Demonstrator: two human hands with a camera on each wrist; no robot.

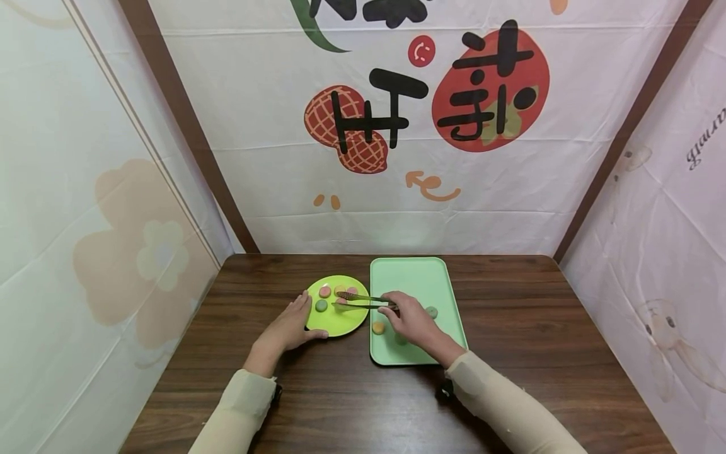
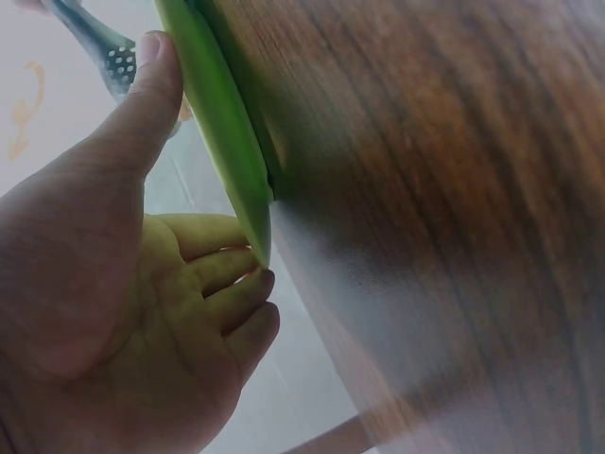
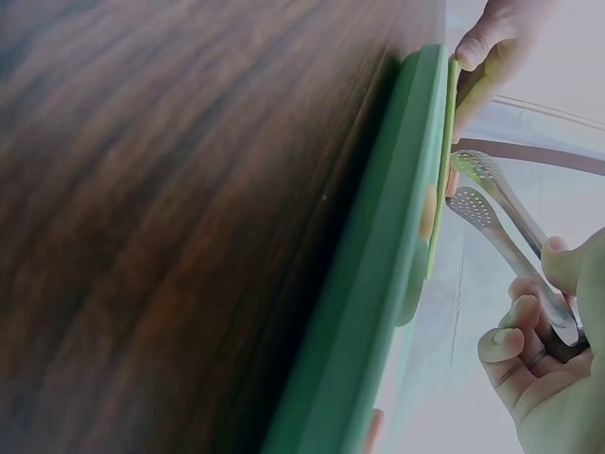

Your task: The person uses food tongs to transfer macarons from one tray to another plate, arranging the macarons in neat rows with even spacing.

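Note:
My right hand grips metal tongs with perforated tips, and their parted ends reach over the lime-green plate. Between the tips in the head view is a pink macaron. Around it on the plate lie another pink macaron, a green macaron, a yellow macaron and a further pink one partly behind the tongs. My left hand rests at the plate's left rim, fingers extended along it and thumb at the near edge; the left wrist view shows its fingertips touching the rim.
Right of the plate lies a mint-green tray. It holds a yellow macaron, a green macaron and another green one partly under my right hand. The dark wooden table ends at a printed cloth wall.

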